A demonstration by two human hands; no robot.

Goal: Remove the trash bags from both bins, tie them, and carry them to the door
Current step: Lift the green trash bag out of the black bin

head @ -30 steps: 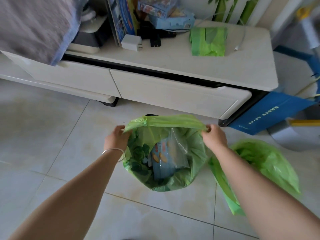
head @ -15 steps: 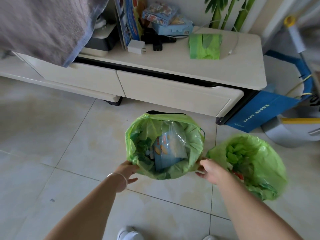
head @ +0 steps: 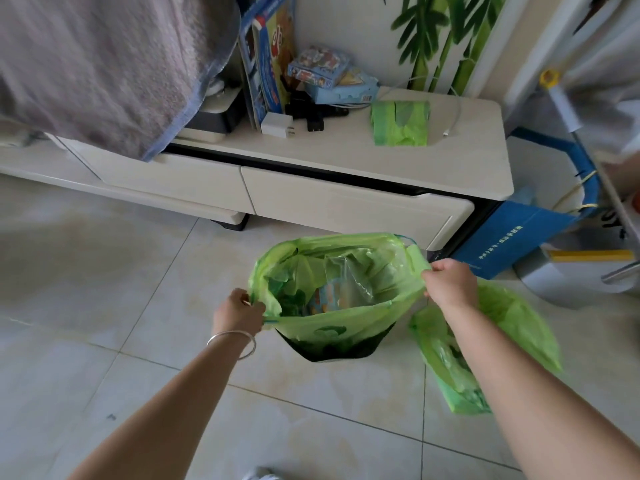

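Your left hand (head: 239,311) is pinched shut on the rim of the green trash bag (head: 332,320) at about 9 o'clock of its mouth, and your right hand (head: 450,284) is clenched on the rim at about 3 o'clock. The bag sits low in the middle of the view, on the floor in front of the cabinet (head: 346,202), its mouth stretched wide between your fists and its lower part inside the dark bin (head: 332,351), whose edge shows at 6 o'clock under the film.

The main risk is tearing. The film looks thin, glossy and translucent, and it is pulled taut where each fist bunches it; a sharp upward jerk could split the rim or stretch it into a weak neck. If the bag drags against the bin wall, the bin may lift along with it and tip. Inside lie crumpled green scraps and a clear crinkled wrapper (head: 346,282) over a printed packet; with the mouth this open, a tilt toward one hand could spill them on the smooth, pale tiled floor (head: 104,306).

The second green bag (head: 485,344) slumps at 4 o'clock, soft and shapeless, partly hidden under your right forearm. I cannot tell whether it is tied. Stepping back could catch it underfoot.
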